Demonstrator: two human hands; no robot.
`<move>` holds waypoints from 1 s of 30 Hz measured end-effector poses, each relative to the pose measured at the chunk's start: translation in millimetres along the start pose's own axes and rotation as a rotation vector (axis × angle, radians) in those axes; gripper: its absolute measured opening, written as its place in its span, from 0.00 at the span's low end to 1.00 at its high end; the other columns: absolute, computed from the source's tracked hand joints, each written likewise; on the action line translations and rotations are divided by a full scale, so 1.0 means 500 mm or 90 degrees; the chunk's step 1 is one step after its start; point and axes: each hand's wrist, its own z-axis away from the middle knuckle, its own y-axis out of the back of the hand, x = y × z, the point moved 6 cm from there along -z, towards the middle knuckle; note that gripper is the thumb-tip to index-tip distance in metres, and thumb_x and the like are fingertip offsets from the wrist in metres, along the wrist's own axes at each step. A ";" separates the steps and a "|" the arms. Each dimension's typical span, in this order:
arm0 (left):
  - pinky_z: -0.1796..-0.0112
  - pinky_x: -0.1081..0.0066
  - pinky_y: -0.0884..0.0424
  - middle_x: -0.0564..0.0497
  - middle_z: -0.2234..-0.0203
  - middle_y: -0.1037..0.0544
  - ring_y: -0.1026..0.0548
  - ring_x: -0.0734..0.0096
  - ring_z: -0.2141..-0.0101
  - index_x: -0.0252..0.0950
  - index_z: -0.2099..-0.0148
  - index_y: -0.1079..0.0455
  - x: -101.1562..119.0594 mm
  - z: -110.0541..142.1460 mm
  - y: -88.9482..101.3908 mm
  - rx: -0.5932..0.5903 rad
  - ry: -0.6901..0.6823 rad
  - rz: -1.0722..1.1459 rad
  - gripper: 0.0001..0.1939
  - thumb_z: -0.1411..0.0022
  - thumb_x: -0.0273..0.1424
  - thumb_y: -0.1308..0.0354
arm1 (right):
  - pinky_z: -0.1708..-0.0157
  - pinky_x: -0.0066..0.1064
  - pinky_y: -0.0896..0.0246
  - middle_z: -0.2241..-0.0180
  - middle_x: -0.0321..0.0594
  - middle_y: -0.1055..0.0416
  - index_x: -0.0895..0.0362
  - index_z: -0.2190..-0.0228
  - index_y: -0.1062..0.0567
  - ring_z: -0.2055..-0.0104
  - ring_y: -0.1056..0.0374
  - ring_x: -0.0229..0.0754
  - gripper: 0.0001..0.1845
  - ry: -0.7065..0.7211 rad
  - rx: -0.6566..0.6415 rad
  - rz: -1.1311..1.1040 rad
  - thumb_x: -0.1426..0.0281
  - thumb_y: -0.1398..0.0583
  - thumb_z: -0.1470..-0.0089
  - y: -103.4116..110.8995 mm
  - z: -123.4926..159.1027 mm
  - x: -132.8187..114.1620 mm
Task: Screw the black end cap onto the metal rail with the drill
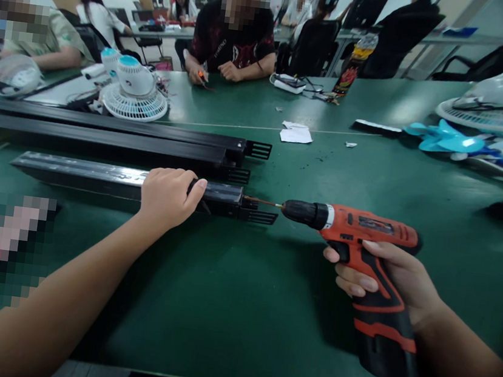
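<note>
My left hand point(168, 195) is wrapped round a long black metal bar point(83, 175) that lies on the green table, gripping it near its right end. A slotted black bracket point(259, 216) sticks out of that end. In my right hand point(399, 274) is a red and black cordless drill point(366, 224), held by its handle with fingers around the trigger area. Its chuck points left, and a long thin bit point(268, 202) runs from it to the bar's end. Whether the bit's tip meets a screw is hidden inside the end.
More black bars point(102, 136) lie behind mine. White fan parts point(135, 91) stand beyond them; blue blades point(445, 138) and a fan grille point(484, 116) lie at right. A paper scrap point(296, 134) and a bottle point(351, 66) are farther back. A person point(234, 33) sits opposite.
</note>
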 end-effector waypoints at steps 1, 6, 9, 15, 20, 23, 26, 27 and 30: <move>0.61 0.55 0.32 0.43 0.68 0.15 0.20 0.53 0.66 0.37 0.61 0.19 -0.001 0.000 0.000 0.003 -0.001 -0.003 0.30 0.22 0.46 0.59 | 0.76 0.30 0.34 0.82 0.34 0.36 0.59 0.65 0.17 0.81 0.48 0.36 0.18 0.001 -0.001 0.003 0.56 0.31 0.47 -0.001 0.000 -0.001; 0.61 0.54 0.32 0.43 0.69 0.15 0.20 0.52 0.66 0.38 0.62 0.20 -0.002 0.001 -0.003 0.004 -0.003 -0.013 0.30 0.22 0.46 0.59 | 0.77 0.33 0.35 0.84 0.31 0.41 0.58 0.65 0.18 0.80 0.47 0.40 0.18 -0.014 -0.001 0.017 0.55 0.32 0.47 0.002 0.001 0.001; 0.61 0.54 0.33 0.43 0.69 0.16 0.21 0.52 0.66 0.38 0.63 0.20 -0.001 0.000 -0.003 -0.003 0.003 -0.013 0.30 0.22 0.46 0.59 | 0.76 0.32 0.36 0.85 0.31 0.41 0.58 0.65 0.18 0.80 0.47 0.39 0.19 -0.020 0.003 0.014 0.54 0.31 0.47 0.004 0.001 0.003; 0.62 0.54 0.34 0.43 0.70 0.17 0.21 0.52 0.67 0.38 0.64 0.21 0.001 -0.001 -0.001 -0.005 0.007 -0.016 0.30 0.22 0.46 0.59 | 0.77 0.31 0.37 0.84 0.31 0.40 0.57 0.65 0.18 0.80 0.49 0.37 0.19 -0.004 0.005 0.019 0.53 0.30 0.46 0.002 0.003 0.004; 0.62 0.54 0.34 0.43 0.70 0.16 0.21 0.52 0.67 0.38 0.64 0.21 0.000 0.000 -0.001 -0.001 0.005 -0.020 0.30 0.22 0.46 0.59 | 0.77 0.29 0.37 0.85 0.30 0.43 0.58 0.65 0.17 0.79 0.48 0.36 0.19 -0.016 0.012 0.008 0.54 0.28 0.47 0.005 0.004 0.010; 0.61 0.54 0.34 0.42 0.70 0.16 0.21 0.51 0.66 0.37 0.63 0.20 0.000 -0.001 -0.002 -0.007 0.009 -0.020 0.31 0.22 0.46 0.60 | 0.76 0.28 0.37 0.84 0.29 0.43 0.58 0.64 0.17 0.79 0.48 0.36 0.19 -0.020 0.009 0.007 0.54 0.28 0.46 0.007 0.004 0.010; 0.61 0.54 0.34 0.42 0.69 0.16 0.21 0.51 0.66 0.36 0.62 0.20 -0.001 -0.001 -0.004 -0.015 0.013 -0.019 0.32 0.22 0.47 0.60 | 0.76 0.27 0.38 0.85 0.29 0.43 0.59 0.65 0.16 0.79 0.48 0.36 0.20 -0.030 -0.002 0.001 0.54 0.27 0.47 0.005 0.003 0.011; 0.60 0.54 0.34 0.42 0.69 0.16 0.21 0.51 0.66 0.36 0.62 0.19 -0.001 -0.002 -0.004 -0.017 0.014 -0.020 0.32 0.22 0.47 0.60 | 0.76 0.27 0.38 0.85 0.29 0.43 0.60 0.65 0.15 0.79 0.48 0.36 0.20 -0.029 -0.004 -0.003 0.55 0.26 0.48 0.004 0.002 0.010; 0.60 0.54 0.34 0.42 0.69 0.16 0.20 0.50 0.65 0.35 0.61 0.19 -0.001 -0.002 -0.005 -0.019 0.017 -0.024 0.32 0.22 0.46 0.61 | 0.77 0.27 0.39 0.85 0.30 0.42 0.61 0.65 0.14 0.79 0.48 0.36 0.20 -0.023 -0.012 -0.009 0.56 0.25 0.48 0.001 0.001 0.008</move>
